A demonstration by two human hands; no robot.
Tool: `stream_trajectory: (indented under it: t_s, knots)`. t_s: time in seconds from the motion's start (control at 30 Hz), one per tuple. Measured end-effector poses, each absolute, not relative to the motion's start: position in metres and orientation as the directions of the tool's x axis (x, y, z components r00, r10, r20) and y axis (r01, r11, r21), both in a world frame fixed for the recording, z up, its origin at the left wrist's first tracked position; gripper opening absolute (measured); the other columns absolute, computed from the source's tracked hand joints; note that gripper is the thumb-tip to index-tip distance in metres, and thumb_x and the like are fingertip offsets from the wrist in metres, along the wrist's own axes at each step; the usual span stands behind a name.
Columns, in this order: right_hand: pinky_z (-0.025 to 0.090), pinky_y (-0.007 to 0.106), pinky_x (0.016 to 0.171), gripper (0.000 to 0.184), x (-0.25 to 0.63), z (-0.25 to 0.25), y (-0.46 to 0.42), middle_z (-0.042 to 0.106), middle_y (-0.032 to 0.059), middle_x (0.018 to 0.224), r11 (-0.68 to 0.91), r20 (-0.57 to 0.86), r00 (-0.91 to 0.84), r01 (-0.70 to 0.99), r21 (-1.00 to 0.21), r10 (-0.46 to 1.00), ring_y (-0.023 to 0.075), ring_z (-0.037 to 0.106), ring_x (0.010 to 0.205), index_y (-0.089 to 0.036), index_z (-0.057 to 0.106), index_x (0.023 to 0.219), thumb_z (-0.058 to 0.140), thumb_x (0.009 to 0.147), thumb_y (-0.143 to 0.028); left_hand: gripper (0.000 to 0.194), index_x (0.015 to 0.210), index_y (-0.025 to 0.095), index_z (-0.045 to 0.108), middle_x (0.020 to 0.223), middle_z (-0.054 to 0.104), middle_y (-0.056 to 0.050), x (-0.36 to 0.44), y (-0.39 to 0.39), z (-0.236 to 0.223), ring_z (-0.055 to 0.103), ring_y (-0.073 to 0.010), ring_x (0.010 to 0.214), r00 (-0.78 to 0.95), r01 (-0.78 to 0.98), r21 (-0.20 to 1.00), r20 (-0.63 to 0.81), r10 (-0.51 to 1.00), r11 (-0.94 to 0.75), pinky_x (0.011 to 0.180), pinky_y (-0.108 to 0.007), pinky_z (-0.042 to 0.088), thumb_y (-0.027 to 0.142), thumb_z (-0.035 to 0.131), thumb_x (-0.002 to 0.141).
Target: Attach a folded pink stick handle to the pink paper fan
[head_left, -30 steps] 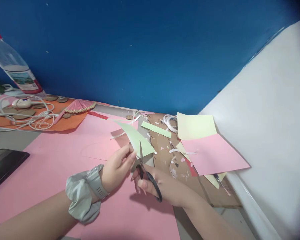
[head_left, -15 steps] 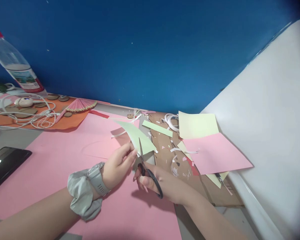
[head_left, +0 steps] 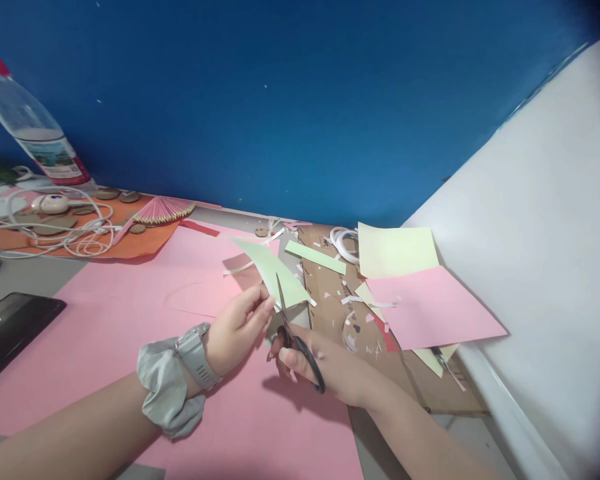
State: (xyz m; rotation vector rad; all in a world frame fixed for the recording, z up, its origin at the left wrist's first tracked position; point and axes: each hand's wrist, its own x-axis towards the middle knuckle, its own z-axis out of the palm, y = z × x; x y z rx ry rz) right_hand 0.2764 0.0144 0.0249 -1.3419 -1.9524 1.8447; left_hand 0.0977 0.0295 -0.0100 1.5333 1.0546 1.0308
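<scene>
Between thumb and fingers, my left hand [head_left: 243, 330] pinches the near edge of a light green sheet of paper [head_left: 275, 270], which curves up and away. A watch [head_left: 199, 353] and a grey-green scrunchie [head_left: 167, 387] circle that wrist. My right hand [head_left: 310, 363] is closed round the black handles of a pair of scissors [head_left: 304, 355]. The scissor blades point upward and lie across the green sheet, just right of my left fingertips. Large pink paper [head_left: 260, 427] spreads under both hands.
Right of my hands, cardboard [head_left: 380, 373] carries paper scraps, a green strip [head_left: 315, 257] and pink and pale yellow sheets [head_left: 435, 307]. Farther left are a phone [head_left: 15, 333], white cable [head_left: 87, 243], a folded pink fan [head_left: 164, 209] and a bottle [head_left: 45, 140]. A blue wall stands behind.
Almost nothing differs. The scissor blades have shifted very slightly against the green paper, and both hands keep their hold. The whole view has drifted a touch.
</scene>
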Motion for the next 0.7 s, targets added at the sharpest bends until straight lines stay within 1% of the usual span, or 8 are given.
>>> stream_trajectory:
  t_s: [0.2,0.5,0.6,0.7]
  knots:
    - [0.035,0.025,0.064,0.040,0.2780,0.0238,0.0162,0.051,-0.0025,0.075,-0.129,-0.441,-0.622,0.480,-0.868,0.647,0.0118,0.044,0.067,-0.020,0.047,0.095,0.050,0.081,-0.058,0.029,0.071,0.020,0.039,0.053,0.044,0.007,0.0975,0.0298,-0.0112,0.043,-0.0062,0.043,0.273,0.149,0.977,0.106,0.956,-0.151,0.044,-0.019,0.037,0.039,0.037,0.093]
    - [0.036,0.026,0.065,0.043,0.2766,0.0300,0.0152,0.053,-0.0016,0.077,-0.111,-0.438,-0.618,0.494,-0.862,0.653,0.0124,0.044,0.068,-0.020,0.047,0.093,0.047,0.081,-0.061,0.029,0.071,0.020,0.039,0.052,0.044,0.007,0.0970,0.0292,-0.0103,0.043,-0.0073,0.043,0.272,0.139,0.980,0.100,0.957,-0.142,0.044,-0.020,0.037,0.039,0.036,0.093]
    - [0.037,0.026,0.065,0.042,0.2764,0.0308,0.0144,0.055,-0.0011,0.079,-0.125,-0.446,-0.598,0.500,-0.857,0.666,0.0127,0.045,0.069,-0.020,0.048,0.092,0.049,0.080,-0.060,0.029,0.071,0.019,0.040,0.053,0.045,0.006,0.0977,0.0286,-0.0101,0.044,-0.0071,0.043,0.275,0.112,0.983,0.109,0.955,-0.145,0.044,-0.020,0.036,0.038,0.037,0.092]
    - [0.037,0.026,0.064,0.042,0.2751,0.0323,0.0139,0.055,-0.0013,0.077,-0.131,-0.452,-0.591,0.505,-0.853,0.668,0.0129,0.045,0.067,-0.020,0.049,0.094,0.051,0.079,-0.059,0.029,0.070,0.020,0.039,0.049,0.043,0.007,0.0990,0.0276,-0.0084,0.042,-0.0073,0.040,0.277,0.077,0.990,0.095,0.956,-0.121,0.042,-0.020,0.036,0.038,0.039,0.092]
